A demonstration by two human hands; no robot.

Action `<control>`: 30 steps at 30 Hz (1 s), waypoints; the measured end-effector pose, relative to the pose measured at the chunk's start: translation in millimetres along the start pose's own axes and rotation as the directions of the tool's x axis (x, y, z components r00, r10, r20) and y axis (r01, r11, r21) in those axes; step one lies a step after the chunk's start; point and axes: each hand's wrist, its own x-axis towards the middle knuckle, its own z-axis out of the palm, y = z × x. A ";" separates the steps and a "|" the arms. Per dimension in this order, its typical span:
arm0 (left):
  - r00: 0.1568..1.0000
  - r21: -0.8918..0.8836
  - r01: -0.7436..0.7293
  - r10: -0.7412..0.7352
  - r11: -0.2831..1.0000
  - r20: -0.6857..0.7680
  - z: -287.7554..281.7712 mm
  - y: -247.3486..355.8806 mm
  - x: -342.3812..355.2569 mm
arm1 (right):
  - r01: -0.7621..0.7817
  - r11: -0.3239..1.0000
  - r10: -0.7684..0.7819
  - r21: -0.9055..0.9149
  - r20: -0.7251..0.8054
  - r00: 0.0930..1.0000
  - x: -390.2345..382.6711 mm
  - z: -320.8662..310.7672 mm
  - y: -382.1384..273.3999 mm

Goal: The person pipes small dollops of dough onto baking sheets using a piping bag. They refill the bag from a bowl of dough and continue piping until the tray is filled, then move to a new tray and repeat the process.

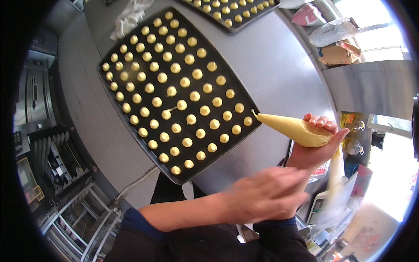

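My right hand (325,131) grips a full piping bag (294,127) of pale yellow batter, its fingers wrapped round the wide end. The bag's tip points left, just beyond the corner of a dark baking tray (180,175). Its twisted, clear tail hangs behind the hand, blurred. Rows of small piped batter mounds (191,118) cover the tray; a thin streak links two of them near the middle. My left hand (262,194) crosses in front of my right wrist, blurred by motion. Its fingers look stretched and apart, with nothing visible in them.
A second tray (235,27) of piped mounds lies at the far edge of the steel table (279,56). A crumpled cloth (131,18) is at the far left. Paper bags (334,32) and oil bottles (352,122) stand at the right. A metal rack (80,218) is at the lower left.
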 end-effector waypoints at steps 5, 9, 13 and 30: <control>0.917 0.404 0.398 -0.364 0.824 -0.163 -125.1 14.0 -90.6 | -0.372 0.928 0.371 -0.037 -0.011 0.928 13.8 -6.0 -36.5; 0.468 0.322 0.884 -0.621 0.340 -0.629 -226.2 -8.8 -167.5 | -0.634 0.673 0.641 -0.381 -0.128 0.757 -13.6 -44.4 -21.2; 0.309 0.303 0.944 -0.665 0.129 -0.680 -288.7 -56.8 -213.1 | -0.737 0.353 0.674 -0.576 -0.390 0.628 -57.3 -119.6 14.3; 0.038 -0.534 0.842 -0.996 0.074 -0.077 -346.9 -100.4 -191.1 | -0.217 -0.111 -0.064 -0.970 -0.211 0.975 -235.2 -119.2 80.0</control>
